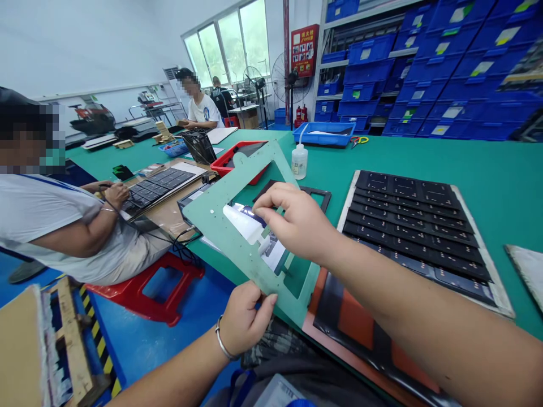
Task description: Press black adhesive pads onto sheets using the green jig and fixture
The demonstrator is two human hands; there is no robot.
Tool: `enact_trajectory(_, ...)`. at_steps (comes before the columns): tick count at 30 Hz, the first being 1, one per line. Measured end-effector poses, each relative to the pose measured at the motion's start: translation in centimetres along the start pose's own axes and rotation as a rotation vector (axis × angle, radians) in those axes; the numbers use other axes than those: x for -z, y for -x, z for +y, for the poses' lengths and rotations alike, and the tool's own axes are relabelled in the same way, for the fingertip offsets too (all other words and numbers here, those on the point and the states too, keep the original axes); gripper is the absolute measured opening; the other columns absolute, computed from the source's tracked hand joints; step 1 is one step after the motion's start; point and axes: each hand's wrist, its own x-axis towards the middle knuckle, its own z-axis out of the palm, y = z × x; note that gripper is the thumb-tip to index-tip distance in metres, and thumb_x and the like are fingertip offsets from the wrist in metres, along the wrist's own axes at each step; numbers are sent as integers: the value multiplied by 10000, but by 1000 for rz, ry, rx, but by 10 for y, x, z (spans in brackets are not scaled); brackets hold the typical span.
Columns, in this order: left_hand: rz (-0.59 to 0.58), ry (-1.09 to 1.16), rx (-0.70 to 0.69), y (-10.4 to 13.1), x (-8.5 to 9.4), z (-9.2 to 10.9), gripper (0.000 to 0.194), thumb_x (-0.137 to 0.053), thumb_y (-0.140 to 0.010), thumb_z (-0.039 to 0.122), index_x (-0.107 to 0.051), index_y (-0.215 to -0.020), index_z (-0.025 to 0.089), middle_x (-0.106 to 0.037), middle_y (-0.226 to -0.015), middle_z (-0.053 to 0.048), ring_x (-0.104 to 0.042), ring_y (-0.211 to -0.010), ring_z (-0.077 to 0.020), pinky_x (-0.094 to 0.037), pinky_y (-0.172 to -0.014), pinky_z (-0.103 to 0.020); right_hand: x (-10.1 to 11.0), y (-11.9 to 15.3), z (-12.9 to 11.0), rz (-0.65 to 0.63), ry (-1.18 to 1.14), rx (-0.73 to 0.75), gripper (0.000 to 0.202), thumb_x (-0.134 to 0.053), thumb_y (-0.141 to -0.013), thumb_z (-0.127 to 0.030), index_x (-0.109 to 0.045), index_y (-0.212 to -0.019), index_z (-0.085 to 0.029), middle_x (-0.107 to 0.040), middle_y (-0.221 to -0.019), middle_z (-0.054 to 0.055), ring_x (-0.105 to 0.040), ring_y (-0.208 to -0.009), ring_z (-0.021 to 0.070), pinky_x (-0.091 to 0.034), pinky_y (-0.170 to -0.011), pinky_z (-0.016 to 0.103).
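Observation:
A flat pale-green frame (214, 213) with cut-out openings is held up tilted over the near edge of the table. My left hand (247, 319), with a bangle at the wrist, is closed on the frame's lower edge, thumb on top. Over the openings hovers my right hand (292, 217), thumb and forefinger pinched together. What they hold, if anything, is too small to make out. A dark glossy strip shows just beyond those fingertips. Through the openings appear white and grey sheets (275, 255). To the right, a hinged orange-and-black panel (360, 311) lies near the frame.
A white board (503, 299) carries rows of black panels (418, 223) on the right. Behind are a squeeze bottle (299, 162), a red tray (254, 180), a blue tray (326, 141) and scissors (360, 141). A co-worker (85, 226) sits at left on a red stool (169, 288).

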Motion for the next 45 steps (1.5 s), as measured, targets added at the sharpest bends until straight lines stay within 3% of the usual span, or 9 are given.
enact_trajectory(6,0,21,-4,-1,0,1,165,-444,-851,224,-553,-732,193,-579,-603,-19,-529,-536,-149,-408,-517,-251,-6,-11,-17,-52,-361,-238,135,-572,-784,-276,-668,-748,-189,-644,-784,15,-576,-723,150,-437,-639,294)
enact_trajectory(14,-21,27,19,-1,1,4,177,-432,-853,235,-565,-745,191,-586,-615,-27,-538,-551,-153,-418,-530,-256,-14,-15,-26,-56,-441,-303,93,-611,-763,-245,-669,-700,-207,-676,-814,9,-601,-773,157,-454,-680,302)
enact_trajectory(21,-26,21,8,-1,1,4,159,-435,-855,222,-561,-764,189,-585,-615,-26,-525,-548,-146,-407,-526,-254,-21,-12,-27,-29,-538,-412,97,-605,-749,-275,-652,-724,-193,-674,-777,13,-596,-713,145,-453,-606,279)
enact_trajectory(35,-20,-5,-15,-3,2,7,170,-425,-860,219,-544,-741,191,-552,-589,-11,-503,-526,-137,-399,-505,-244,-23,-8,-29,27,-549,-369,64,-542,-688,-251,-549,-656,-196,-572,-646,-30,-506,-583,109,-388,-494,228)
enact_trajectory(39,-11,-21,-12,-1,2,5,161,-432,-861,216,-547,-752,188,-563,-601,-16,-511,-533,-141,-398,-504,-247,-14,-6,-16,93,-504,-379,81,-554,-695,-252,-548,-641,-193,-549,-622,-28,-481,-571,106,-391,-515,243)
enact_trajectory(45,-2,-31,11,0,1,0,199,-437,-864,233,-541,-701,187,-554,-584,-13,-514,-516,-143,-395,-494,-247,6,10,37,384,-553,-482,157,-615,-700,-341,-612,-720,-185,-586,-721,-4,-520,-711,132,-418,-689,300)
